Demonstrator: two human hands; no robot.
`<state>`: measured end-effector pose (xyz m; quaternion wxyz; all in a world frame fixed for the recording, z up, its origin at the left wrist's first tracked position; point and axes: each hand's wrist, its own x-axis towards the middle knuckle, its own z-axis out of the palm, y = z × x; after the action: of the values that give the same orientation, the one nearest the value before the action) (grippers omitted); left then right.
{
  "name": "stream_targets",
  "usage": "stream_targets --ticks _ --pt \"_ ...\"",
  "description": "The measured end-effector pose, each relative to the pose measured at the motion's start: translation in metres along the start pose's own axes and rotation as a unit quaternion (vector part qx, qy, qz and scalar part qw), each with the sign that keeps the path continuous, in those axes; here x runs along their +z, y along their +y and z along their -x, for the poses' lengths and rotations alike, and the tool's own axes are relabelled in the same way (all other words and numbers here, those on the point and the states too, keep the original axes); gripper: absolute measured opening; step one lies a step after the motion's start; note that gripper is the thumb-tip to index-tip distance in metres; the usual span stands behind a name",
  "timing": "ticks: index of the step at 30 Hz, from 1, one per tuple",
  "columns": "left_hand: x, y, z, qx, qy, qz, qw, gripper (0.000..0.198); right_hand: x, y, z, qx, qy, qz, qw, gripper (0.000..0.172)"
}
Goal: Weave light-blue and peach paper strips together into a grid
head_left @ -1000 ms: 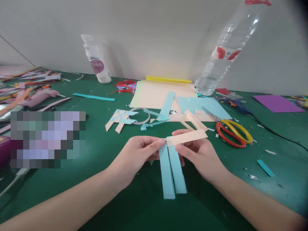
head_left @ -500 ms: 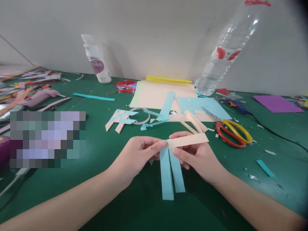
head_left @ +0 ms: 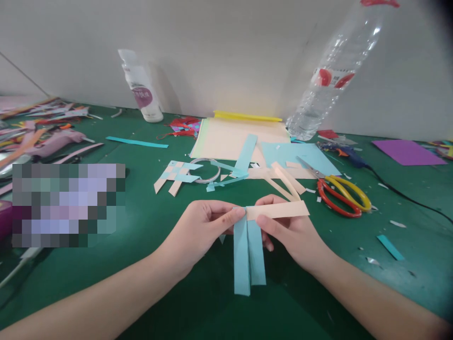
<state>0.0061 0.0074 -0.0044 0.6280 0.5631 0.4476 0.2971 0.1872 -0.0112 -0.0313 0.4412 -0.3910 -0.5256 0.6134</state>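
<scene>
My left hand (head_left: 205,226) pinches the top of two light blue paper strips (head_left: 247,257) that hang down side by side over the green mat (head_left: 148,264). My right hand (head_left: 290,233) pinches a cream paper strip (head_left: 279,210) that lies crosswise over the blue strips' tops and sticks out to the right. Both hands are closed on the paper, thumbs nearly meeting where the strips cross.
Behind the hands lie red-and-yellow scissors (head_left: 341,193), a tape ring (head_left: 204,171), a small woven blue-and-cream piece (head_left: 177,175), loose cream strips (head_left: 288,178), cream paper sheets (head_left: 233,137) and a blue sheet (head_left: 300,158). A glue bottle (head_left: 141,89) and a plastic water bottle (head_left: 329,71) stand by the wall. Scraps crowd the far left.
The blue strips have swung from slanting right to hanging nearly straight down and closer together. The cream strip has levelled out. Both hands stayed in place.
</scene>
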Motion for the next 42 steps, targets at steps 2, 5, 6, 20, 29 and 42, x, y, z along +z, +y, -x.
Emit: stream_targets --ticks 2,5,6,20,29,42 --pt "-0.0010 -0.0013 0.0005 0.014 -0.002 -0.037 0.999 0.027 -0.0004 0.0003 0.0006 -0.005 0.008 0.018 1.000 0.018" --pt "-0.0016 -0.0026 0.0012 0.034 0.011 -0.076 0.996 0.028 -0.0012 0.0001 0.0018 -0.002 0.014 0.056 0.998 0.019" --pt "-0.0015 -0.0026 0.0014 0.039 0.019 -0.085 0.995 0.027 -0.0014 -0.0003 0.0021 0.000 0.014 0.065 0.998 0.019" --pt "-0.0010 -0.0010 0.0017 0.051 0.038 -0.129 0.990 0.028 -0.0016 -0.0016 0.0034 -0.035 0.027 0.116 0.992 0.019" --pt "-0.0009 -0.0013 0.0007 0.041 -0.001 -0.075 0.996 0.021 -0.0023 -0.0025 0.0038 -0.054 0.012 0.119 0.991 0.017" --pt "0.0001 0.0003 0.0024 0.033 0.006 -0.079 0.996 0.022 -0.0008 -0.0020 0.0042 -0.048 0.006 0.099 0.994 0.019"
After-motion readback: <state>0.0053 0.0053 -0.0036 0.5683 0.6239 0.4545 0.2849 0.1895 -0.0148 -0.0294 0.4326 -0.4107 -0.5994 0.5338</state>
